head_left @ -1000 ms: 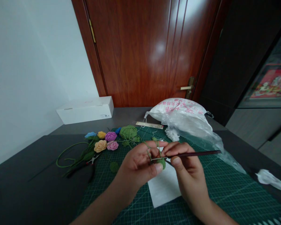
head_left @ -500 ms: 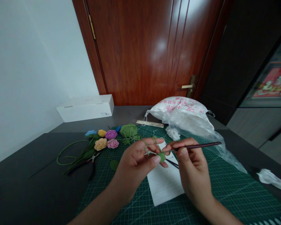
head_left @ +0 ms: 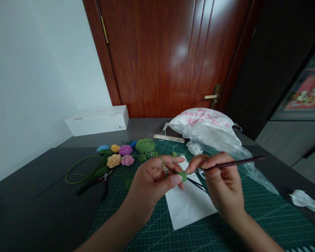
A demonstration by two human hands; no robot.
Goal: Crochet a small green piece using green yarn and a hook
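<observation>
My left hand (head_left: 154, 182) pinches a small green crochet piece (head_left: 183, 176) between thumb and fingers, with green yarn (head_left: 162, 161) looped over the raised index finger. In my right hand (head_left: 223, 185) is a crochet hook (head_left: 233, 163) with a dark handle, gripped like a pen; its thin metal end reaches the crochet piece. Behind the left hand lies a ball of green yarn (head_left: 145, 145). Under both hands are a sheet of white paper (head_left: 189, 210) and dark-bladed scissors (head_left: 196, 184), partly hidden by the right hand.
Crocheted flowers (head_left: 113, 160) and black-handled pliers (head_left: 103, 180) lie to the left. A green cutting mat (head_left: 144, 227) covers the table's middle. Behind stand a white box (head_left: 97, 120) and a white plastic bag (head_left: 207, 120), with white stuffing (head_left: 194, 147) near it. Crumpled tissue (head_left: 306, 201) lies far right.
My right hand has moved a little to the right with the crochet hook, drawing it back from the left hand. My left hand stays nearly in place, still pinching the green piece.
</observation>
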